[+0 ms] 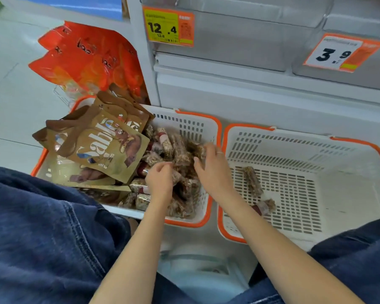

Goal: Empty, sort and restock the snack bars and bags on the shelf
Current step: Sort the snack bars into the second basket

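Observation:
A white basket with an orange rim point(198, 119) on the left holds several gold-brown snack bags point(101, 148) and a heap of clear-wrapped granola bars point(180, 150). My left hand point(159, 178) reaches into the heap with curled fingers pinching a bar. My right hand point(211, 165) grips bars at the basket's right side. A second white basket point(294, 137) on the right holds two granola bars point(252, 179) on its slotted floor.
Red-orange snack bags point(88, 60) hang on a rack at the back left. White shelf fronts carry price tags 12.4 point(168, 27) and 3.9 point(342, 52). My denim-clad knees point(42, 238) flank the baskets, over a pale tiled floor.

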A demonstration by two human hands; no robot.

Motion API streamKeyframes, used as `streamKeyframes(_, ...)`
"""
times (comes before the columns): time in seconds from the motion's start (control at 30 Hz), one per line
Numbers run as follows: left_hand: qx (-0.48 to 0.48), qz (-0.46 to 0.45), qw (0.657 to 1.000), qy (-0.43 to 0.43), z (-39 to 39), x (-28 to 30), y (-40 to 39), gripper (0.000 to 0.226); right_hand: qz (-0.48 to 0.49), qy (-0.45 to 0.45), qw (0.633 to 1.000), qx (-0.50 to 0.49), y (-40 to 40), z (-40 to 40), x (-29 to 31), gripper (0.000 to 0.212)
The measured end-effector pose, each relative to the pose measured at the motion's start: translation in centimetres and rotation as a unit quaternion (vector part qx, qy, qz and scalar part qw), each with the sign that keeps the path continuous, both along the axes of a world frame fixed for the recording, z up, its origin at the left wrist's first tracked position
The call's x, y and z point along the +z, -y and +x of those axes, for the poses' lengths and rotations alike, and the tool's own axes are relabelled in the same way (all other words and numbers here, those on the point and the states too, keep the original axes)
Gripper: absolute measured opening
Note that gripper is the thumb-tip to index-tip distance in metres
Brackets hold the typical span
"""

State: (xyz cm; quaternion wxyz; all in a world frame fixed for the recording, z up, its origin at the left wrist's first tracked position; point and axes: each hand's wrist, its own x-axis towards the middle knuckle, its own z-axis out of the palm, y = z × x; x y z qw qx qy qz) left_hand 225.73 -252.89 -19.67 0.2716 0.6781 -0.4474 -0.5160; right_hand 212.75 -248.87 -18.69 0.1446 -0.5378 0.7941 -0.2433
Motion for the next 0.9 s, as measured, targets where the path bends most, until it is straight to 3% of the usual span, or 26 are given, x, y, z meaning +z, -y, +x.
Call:
streamKeyframes(0.03,0.097,-0.036,0.991,0.090,1.3,-0.4,0.5,0.021,-0.001,0.034,0.999,0.035,1.5,0.9,0.0,0.045)
streamKeyframes(0.1,0.150,-0.013,0.972,0.179,2.5,-1.5,1.3,0.031,0.041,0.100,0.992,0.063,4.9,2.5,-0.7,0.052)
streamKeyframes(0.17,0.113,0.069,0.969,0.209,2.5,-2.5,2.2,0.047,0.109,0.136,0.983,0.058,8.1,3.4,-2.2,0.062)
streamKeyframes(0.27,0.029,0.110,0.957,0.267,1.8,-2.9,3.4,0.061,0.205,0.127,0.967,0.079,10.9,3.1,-4.6,0.079)
streamKeyframes(0.4,-0.053,0.174,0.945,0.273,0.5,-3.8,4.4,0.068,0.235,0.211,0.942,0.108,11.9,2.6,-6.9,0.095)
streamKeyframes(0.57,-0.039,0.153,0.936,0.315,-0.1,-4.8,4.3,0.069,0.218,0.214,0.952,0.016,10.8,3.8,-9.2,0.083)
streamKeyframes(0.63,-0.008,0.135,0.944,0.301,0.0,-4.9,4.3,0.068,0.210,0.222,0.952,0.011,10.4,3.8,-9.5,0.077)
streamKeyframes(0.77,0.134,0.064,0.974,0.172,0.0,-4.7,4.0,0.059,0.196,0.294,0.936,0.001,9.4,3.8,-8.7,0.072)
streamKeyframes(0.9,0.274,0.005,0.957,0.097,0.6,-4.4,4.5,0.040,0.157,0.317,0.935,-0.009,7.1,3.5,-7.0,0.076)
